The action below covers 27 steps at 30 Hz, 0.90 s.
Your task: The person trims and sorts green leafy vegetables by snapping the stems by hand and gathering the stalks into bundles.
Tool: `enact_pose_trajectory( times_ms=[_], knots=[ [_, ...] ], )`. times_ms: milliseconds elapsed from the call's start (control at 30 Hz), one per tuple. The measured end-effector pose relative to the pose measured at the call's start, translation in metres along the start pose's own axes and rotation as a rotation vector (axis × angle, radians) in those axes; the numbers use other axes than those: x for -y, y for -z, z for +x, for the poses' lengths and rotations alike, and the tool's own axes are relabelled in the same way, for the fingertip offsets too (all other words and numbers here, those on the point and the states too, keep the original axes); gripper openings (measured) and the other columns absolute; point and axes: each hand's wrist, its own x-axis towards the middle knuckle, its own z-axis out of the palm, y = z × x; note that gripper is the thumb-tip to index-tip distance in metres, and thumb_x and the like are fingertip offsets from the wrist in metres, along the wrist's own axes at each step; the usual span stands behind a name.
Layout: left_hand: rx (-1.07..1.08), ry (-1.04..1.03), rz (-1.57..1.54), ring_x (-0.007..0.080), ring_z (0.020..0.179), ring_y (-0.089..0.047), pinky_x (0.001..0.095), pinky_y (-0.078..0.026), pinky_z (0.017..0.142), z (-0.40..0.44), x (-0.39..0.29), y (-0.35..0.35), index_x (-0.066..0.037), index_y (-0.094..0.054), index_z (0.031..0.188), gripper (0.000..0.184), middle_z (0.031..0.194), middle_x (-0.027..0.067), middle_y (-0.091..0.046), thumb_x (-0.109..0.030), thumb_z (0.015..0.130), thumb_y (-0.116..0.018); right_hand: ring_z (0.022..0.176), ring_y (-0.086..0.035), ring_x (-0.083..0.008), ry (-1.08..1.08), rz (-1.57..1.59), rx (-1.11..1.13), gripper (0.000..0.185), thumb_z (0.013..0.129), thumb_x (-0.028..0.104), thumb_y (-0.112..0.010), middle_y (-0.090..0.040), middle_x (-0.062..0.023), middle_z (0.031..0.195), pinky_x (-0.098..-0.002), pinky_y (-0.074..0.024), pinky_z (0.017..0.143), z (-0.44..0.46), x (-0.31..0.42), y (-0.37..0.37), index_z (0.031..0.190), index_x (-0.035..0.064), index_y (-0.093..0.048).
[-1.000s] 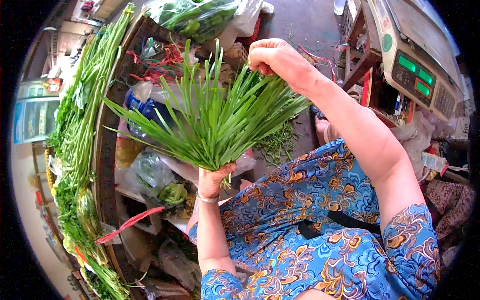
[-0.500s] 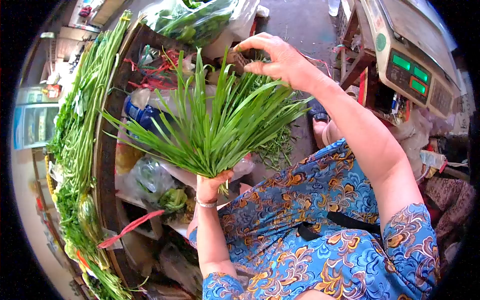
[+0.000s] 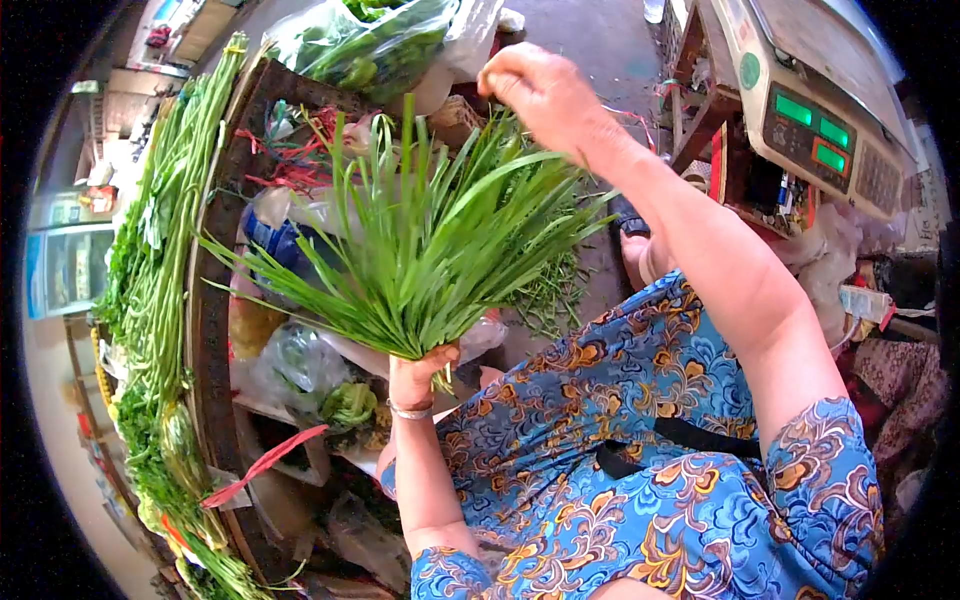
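Bunch of long green leaves [image 3: 430, 270] fans out from your left hand [image 3: 422, 372], ahead of your patterned dress [image 3: 620, 400]; its blades partly hide a blue object [image 3: 264, 235] to its left, too covered to make out, and some of the clippings [image 3: 550, 300] on its right. The weighing scale [image 3: 822, 130], well to the right of the bunch, is cut off at the top, as is the clear bag of greens [image 3: 365, 50] beyond it. A wooden edge [image 3: 207, 330] runs along the bunch's left, near the outer leaf tips, with long stalks [image 3: 165, 260] past it. Between bunch and scale you have a strip of grey floor [image 3: 600, 50]. Your left fingers wrap the stems, short ends poking out beneath. Your right hand [image 3: 540, 95] hangs beyond the bunch's right side, forearm slanting across, fingers curled inward; whether their tips pinch anything, I cannot tell.
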Motion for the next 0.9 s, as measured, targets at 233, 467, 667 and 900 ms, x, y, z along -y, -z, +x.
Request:
enact_pose_trajectory(
  times_ms=[233, 467, 667, 900],
  knots=[
    [0.049, 0.006, -0.217, 0.0229, 0.054, -0.052, 0.0361, -0.043, 0.056, 0.001, -0.003, 0.005, 0.002, -0.055, 0.097, 0.042, 0.068, 0.0098, -0.058, -0.015, 0.066, -0.077, 0.077, -0.063, -0.0121, -0.132, 0.196, -0.069, 0.018, 0.090, 0.015, -0.055, -0.067, -0.0073, 0.080, -0.0273, -0.0485, 0.070, 0.005, -0.005, 0.017, 0.096, 0.0021, -0.064],
    [0.065, -0.027, -0.232, 0.0227, 0.050, -0.049, 0.0357, -0.040, 0.049, 0.005, 0.000, 0.011, 0.002, -0.055, 0.094, 0.037, 0.065, 0.0103, -0.055, -0.017, 0.068, -0.074, 0.075, -0.066, -0.0163, 0.028, -0.014, -0.095, 0.018, 0.086, 0.019, -0.060, -0.067, -0.0101, 0.080, -0.0295, -0.0508, 0.069, 0.000, -0.008, 0.010, 0.097, 0.0049, -0.065],
    [0.113, -0.023, -0.191, 0.0221, 0.048, -0.048, 0.0352, -0.039, 0.049, 0.006, -0.001, 0.010, 0.002, -0.056, 0.087, 0.032, 0.062, 0.0112, -0.056, -0.015, 0.067, -0.074, 0.076, -0.066, -0.0165, -0.019, 0.004, 0.143, 0.023, 0.077, 0.021, -0.071, -0.067, -0.0105, 0.082, -0.0293, -0.0513, 0.071, -0.002, 0.009, 0.015, 0.093, 0.0054, -0.066],
    [0.131, -0.031, -0.178, 0.0207, 0.047, -0.048, 0.0343, -0.038, 0.049, 0.008, -0.001, 0.011, 0.001, -0.056, 0.086, 0.033, 0.062, 0.0096, -0.055, -0.018, 0.067, -0.075, 0.079, -0.064, -0.0238, 0.086, -0.017, 0.358, 0.022, 0.076, 0.018, -0.070, -0.066, -0.0110, 0.087, -0.0335, -0.0508, 0.073, -0.011, 0.004, 0.006, 0.095, 0.0062, -0.066]
  ],
)
